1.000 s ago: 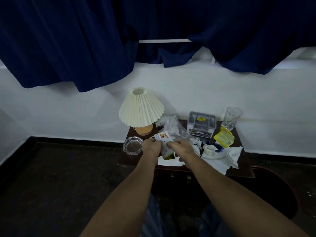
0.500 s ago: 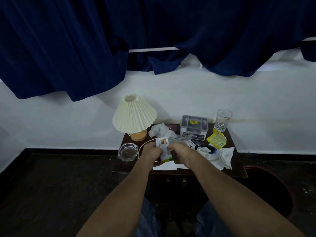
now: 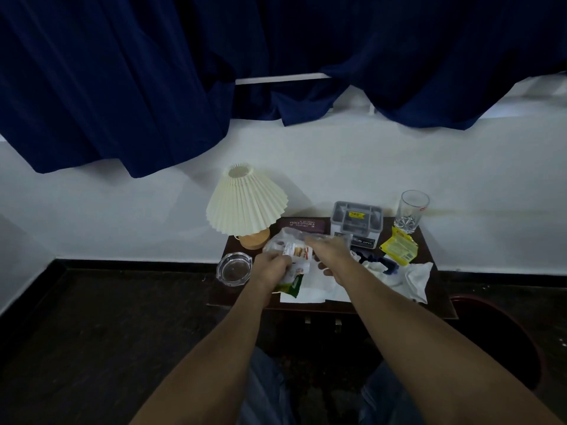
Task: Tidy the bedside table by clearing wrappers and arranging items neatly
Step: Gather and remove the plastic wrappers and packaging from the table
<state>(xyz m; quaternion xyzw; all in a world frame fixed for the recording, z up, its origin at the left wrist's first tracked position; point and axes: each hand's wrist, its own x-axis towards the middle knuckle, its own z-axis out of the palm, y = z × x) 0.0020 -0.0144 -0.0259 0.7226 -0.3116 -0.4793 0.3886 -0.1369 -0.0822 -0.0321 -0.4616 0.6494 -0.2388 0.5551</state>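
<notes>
The left hand (image 3: pixel 270 269) is gripping white and green printed wrappers (image 3: pixel 296 254), probably bunching rubbish together. At its three o'clock the right hand (image 3: pixel 333 256) is reaching for crumpled clear plastic (image 3: pixel 287 236), and I cannot tell its grip.

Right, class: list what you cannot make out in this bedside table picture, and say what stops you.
Head view only:
- Grip of the right hand: fingertips motion-blurred.
- Print on the wrapper in the left hand: too small.
- The dark blue thing: half buried in tissues.
- Inside the dark red container: too dark.
</notes>
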